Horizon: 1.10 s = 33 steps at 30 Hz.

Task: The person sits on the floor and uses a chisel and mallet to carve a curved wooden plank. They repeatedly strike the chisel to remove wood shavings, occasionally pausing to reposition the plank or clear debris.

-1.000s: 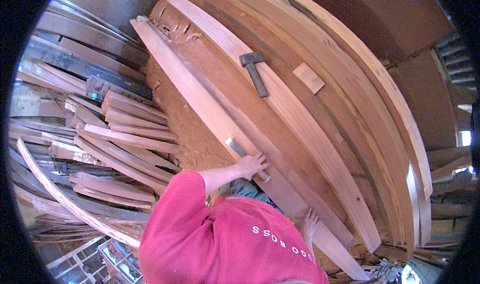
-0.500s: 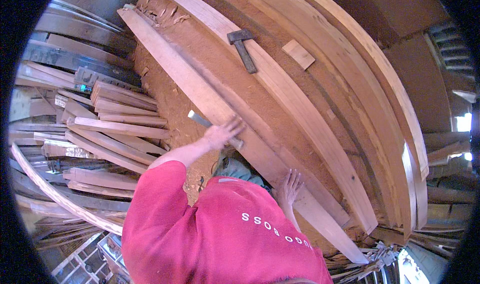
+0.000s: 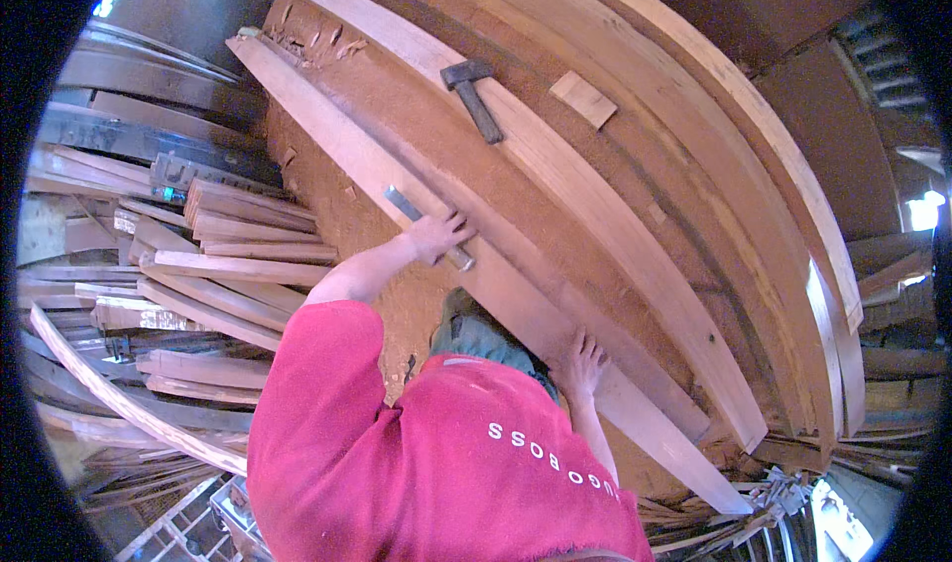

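Note:
A long pale wooden plank runs slantwise from the far left to the near right. Over its middle, my left hand is closed around what looks like a chisel, whose flat grey metal blade sticks out beyond the hand. The pale handle end shows on the near side. My right hand lies on the plank farther down to the right, fingers apart across its near edge. A hammer with a dark head and handle rests on a second curved plank, out of reach of both hands.
Long curved timbers stretch along the right. A small wood block lies on the sawdust-covered surface past the hammer. Stacked boards fill the left side, and a thin curved strip lies nearer me. Wood shavings gather at the far end.
My left hand has slid a little away and left with the chisel, its fingers now more curled, and the blade has come over the plank. My right hand's fingers have bent slightly.

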Motion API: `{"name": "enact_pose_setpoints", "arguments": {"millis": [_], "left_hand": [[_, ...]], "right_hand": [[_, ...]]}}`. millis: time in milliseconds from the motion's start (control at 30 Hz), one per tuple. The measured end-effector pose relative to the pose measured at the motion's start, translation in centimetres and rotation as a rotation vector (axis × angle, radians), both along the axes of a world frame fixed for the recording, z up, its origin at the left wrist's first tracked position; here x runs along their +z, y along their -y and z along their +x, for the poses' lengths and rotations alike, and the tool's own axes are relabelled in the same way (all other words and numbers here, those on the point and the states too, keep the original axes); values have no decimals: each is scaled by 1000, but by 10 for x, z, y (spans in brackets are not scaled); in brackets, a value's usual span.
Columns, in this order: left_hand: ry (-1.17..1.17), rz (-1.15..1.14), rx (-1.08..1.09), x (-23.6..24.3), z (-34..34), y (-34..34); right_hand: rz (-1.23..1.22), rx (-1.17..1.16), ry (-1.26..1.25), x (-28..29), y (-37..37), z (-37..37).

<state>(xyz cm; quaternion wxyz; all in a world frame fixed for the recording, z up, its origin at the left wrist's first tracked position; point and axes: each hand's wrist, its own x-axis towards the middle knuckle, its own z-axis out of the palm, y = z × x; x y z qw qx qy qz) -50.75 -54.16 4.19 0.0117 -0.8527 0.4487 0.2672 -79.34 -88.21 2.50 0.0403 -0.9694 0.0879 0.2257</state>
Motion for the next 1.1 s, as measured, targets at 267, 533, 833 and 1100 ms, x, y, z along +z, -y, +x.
{"name": "enact_pose_setpoints", "arguments": {"millis": [267,533,833,1100], "left_hand": [[-192,-7,-140,-21,-55,52],[-493,156,-266,-34,-20,132],[-246,145,28,31,-1,134],[-51,-79,104,32,4,66]], "right_hand": [[118,39,-359,6,76,-63],[389,-9,-448,12,152,-64],[93,-158,-168,50,80,-3],[-100,-34,-160,-3,92,-9]]}}
